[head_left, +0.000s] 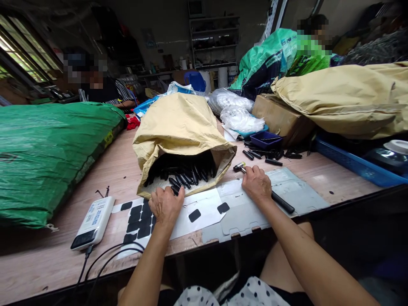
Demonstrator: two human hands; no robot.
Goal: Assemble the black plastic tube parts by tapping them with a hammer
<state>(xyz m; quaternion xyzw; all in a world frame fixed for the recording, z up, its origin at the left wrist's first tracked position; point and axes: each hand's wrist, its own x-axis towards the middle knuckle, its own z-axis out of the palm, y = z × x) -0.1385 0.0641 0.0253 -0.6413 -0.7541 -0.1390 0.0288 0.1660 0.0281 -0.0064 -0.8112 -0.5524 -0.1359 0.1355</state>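
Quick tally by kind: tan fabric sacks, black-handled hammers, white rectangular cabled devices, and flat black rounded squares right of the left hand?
Tan fabric sacks: 2
Black-handled hammer: 1
White rectangular cabled device: 1
Flat black rounded squares there: 2
Total: 6

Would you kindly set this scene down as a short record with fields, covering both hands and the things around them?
Left hand: at the sack's mouth, fingertips at black pieces
Right hand: curled over a hammer
Sack: lying on the table, mouth open toward the person
Paper: in front of the sack, bearing black patches
White device: left of the paper, cable plugged in
Green bag: at the table's left
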